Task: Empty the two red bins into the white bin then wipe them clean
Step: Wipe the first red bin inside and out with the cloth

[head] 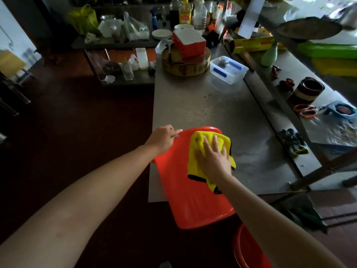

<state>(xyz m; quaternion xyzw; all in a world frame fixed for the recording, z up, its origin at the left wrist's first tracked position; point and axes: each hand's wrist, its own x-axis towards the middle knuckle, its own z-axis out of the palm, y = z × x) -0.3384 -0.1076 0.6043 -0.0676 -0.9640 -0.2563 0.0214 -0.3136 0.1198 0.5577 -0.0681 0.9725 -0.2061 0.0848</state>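
Red bin [179,190] lies tipped on its side at the near edge of the steel table [193,105], at 6 o'clock in the view, its near end hanging off the tabletop. The left hand [163,138] grips the bin's far edge at its 11 o'clock corner, fingers curled over it. The right hand [214,161] presses a yellow cloth [199,140] flat against the bin's upturned side, fingers [214,142] straight and slightly spread. A second red bin [245,254] sits on the floor at 5 o'clock, partly hidden by the right forearm. A round chopping block [185,64] stands at 12 o'clock, a clear plastic box [229,69] at 1 o'clock.
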